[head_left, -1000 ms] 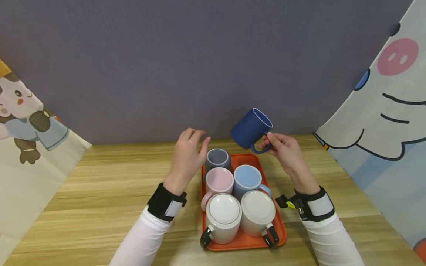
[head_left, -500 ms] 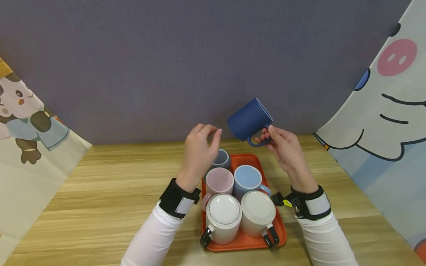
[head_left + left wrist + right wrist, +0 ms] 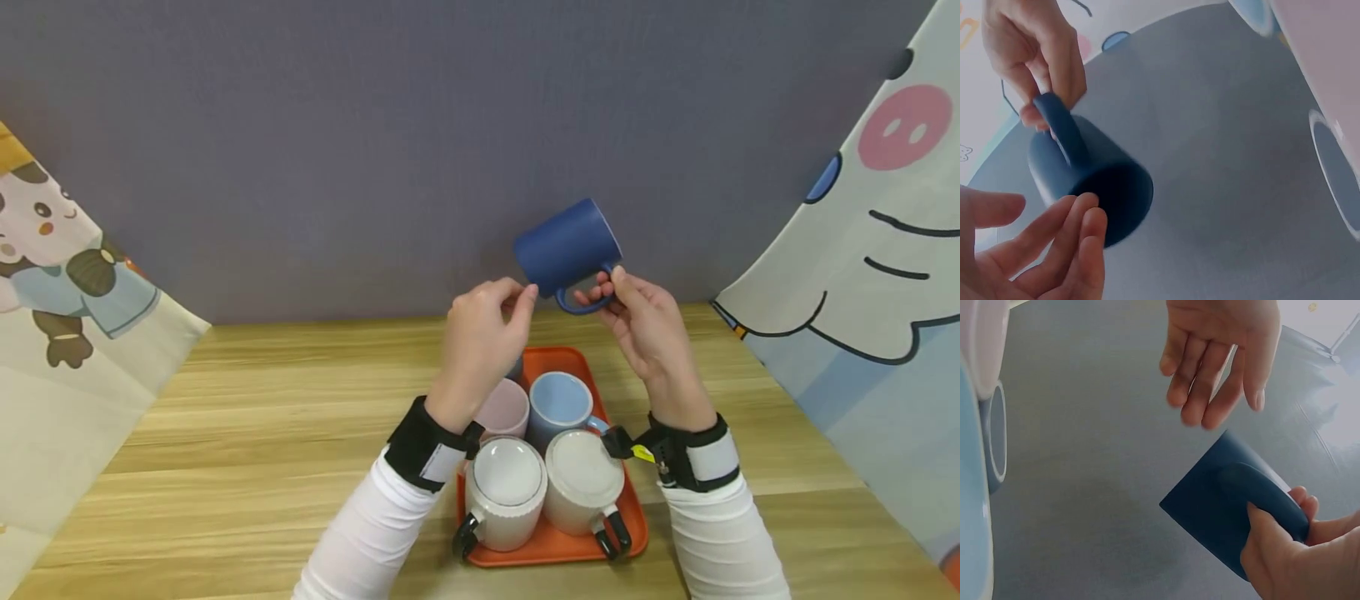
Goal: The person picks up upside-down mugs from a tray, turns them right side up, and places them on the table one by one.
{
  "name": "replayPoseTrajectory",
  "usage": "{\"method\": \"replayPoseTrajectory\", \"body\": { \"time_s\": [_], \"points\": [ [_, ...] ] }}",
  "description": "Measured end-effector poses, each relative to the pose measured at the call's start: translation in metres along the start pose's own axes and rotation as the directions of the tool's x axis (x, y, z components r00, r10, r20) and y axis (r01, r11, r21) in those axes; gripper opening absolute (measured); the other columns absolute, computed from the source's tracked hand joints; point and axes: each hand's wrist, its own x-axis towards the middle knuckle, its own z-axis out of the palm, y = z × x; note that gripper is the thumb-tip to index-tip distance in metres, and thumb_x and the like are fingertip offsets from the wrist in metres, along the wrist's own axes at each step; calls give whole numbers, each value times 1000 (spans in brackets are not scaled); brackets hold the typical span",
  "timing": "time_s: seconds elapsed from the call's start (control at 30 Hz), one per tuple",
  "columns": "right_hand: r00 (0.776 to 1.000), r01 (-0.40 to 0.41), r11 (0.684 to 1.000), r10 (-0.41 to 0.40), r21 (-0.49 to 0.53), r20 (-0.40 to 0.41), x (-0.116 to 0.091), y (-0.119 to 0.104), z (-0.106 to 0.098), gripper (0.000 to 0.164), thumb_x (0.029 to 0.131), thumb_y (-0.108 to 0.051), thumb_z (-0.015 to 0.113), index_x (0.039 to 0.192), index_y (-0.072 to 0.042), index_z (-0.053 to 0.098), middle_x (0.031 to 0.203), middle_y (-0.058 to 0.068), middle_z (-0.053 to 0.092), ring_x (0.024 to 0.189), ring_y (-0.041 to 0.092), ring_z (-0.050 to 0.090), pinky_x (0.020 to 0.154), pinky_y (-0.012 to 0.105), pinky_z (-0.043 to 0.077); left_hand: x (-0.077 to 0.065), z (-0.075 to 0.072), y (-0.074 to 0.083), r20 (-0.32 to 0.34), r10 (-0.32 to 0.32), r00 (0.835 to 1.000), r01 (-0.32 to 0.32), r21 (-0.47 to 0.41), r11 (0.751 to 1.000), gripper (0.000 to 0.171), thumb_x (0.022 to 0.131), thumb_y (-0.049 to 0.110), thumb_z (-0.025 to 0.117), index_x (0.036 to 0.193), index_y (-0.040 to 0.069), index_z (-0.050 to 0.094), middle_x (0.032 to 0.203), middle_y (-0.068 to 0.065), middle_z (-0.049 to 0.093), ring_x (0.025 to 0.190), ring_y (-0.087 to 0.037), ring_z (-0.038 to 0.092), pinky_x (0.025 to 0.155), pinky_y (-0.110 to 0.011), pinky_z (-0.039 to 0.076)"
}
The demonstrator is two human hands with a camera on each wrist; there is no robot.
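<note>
We are holding the navy mug (image 3: 567, 246) up over the far end of the tray (image 3: 636, 523), tipped on its side, our right hand (image 3: 647, 323) pinching its handle (image 3: 581, 300) between thumb and fingers. Our left hand (image 3: 483, 337) is hovering just beside the mug's base, fingers relaxed and apart, holding nothing. We are judging the mug to be stiff glazed ceramic, fairly heavy for its size, smooth enough to slip, and breakable if dropped. The handle is giving the surest hold; a palm around the body would be steadying it.
</note>
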Motion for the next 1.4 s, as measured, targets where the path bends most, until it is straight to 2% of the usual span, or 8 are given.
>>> {"method": "replayPoseTrajectory", "body": {
  "time_s": [0.2,0.33,0.5,0.63,0.9,1.0,1.2,1.4],
  "points": [
    [1000,-3,998,4,67,-22,-1,-1,6,23,96,-21,52,90,-1,62,84,5,56,78,14,60,85,26,53,-1,4,8,121,-102,987,107,-36,994,28,95,32,55,93,9,72,78,1,70,70,-9,64,63,-24,50],
    [1000,-9,994,11,109,-20,-3,0,9,23,96,-21,52,93,1,58,85,6,55,80,13,58,86,26,53,0,5,11,218,-157,963,177,-75,981,30,95,34,55,97,9,71,81,2,70,73,-10,64,65,-23,50],
    [1000,-26,989,27,145,-11,-6,0,13,22,96,-21,51,94,1,56,85,5,54,80,13,59,87,26,52,2,7,14,317,-194,928,251,-148,957,35,98,37,48,88,11,70,63,1,56,56,-14,53,52,-23,39],
    [999,-33,990,32,140,6,-8,1,17,22,97,-21,50,92,-1,57,82,4,55,80,13,60,88,25,52,4,8,17,340,-249,907,329,-204,922,40,99,39,45,89,10,71,67,0,61,61,-13,57,53,-23,41],
    [999,-51,993,50,105,20,-10,4,24,23,98,-22,47,96,-1,56,85,3,57,82,12,59,86,22,52,3,11,14,321,-319,892,421,-327,846,38,100,35,47,98,8,74,88,-9,74,78,-13,70,69,-26,54],
    [998,-64,995,63,73,16,-10,6,25,23,98,-23,47,98,-2,55,87,2,55,84,11,58,85,20,51,2,13,11,323,-328,888,445,-421,791,36,99,29,49,97,3,73,90,-12,73,79,-16,71,73,-27,55],
    [994,-110,992,110,60,-5,-11,11,30,22,98,-25,49,98,-4,58,90,1,56,88,12,61,87,20,49,1,17,4,330,-386,862,506,-625,595,31,98,19,53,100,-8,69,100,-22,69,90,-30,70,81,-36,56],
    [992,-125,992,124,-23,-35,-12,17,31,22,97,-28,50,92,-12,64,92,-2,58,89,11,56,89,21,44,0,15,1,321,-432,843,524,-670,526,30,97,16,54,106,-10,67,105,-25,68,91,-25,70,81,-34,56]
  ]
}}
